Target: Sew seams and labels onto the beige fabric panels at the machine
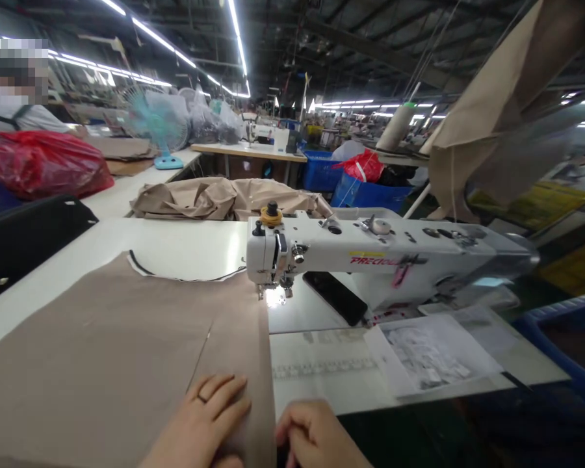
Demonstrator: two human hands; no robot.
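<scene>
Taupe fabric panel (102,364), flat on white sewing table (175,247), running up beside the sewing machine (370,250). We list two hands, apart: left hand (199,419) pressed open on the cloth, right hand (314,432) curled at its edge, grip unclear.

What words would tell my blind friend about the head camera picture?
A person's left hand, wearing a ring, and right hand rest on tan fabric on a white table beside a white sewing machine. A black phone and papers lie near it.
</scene>
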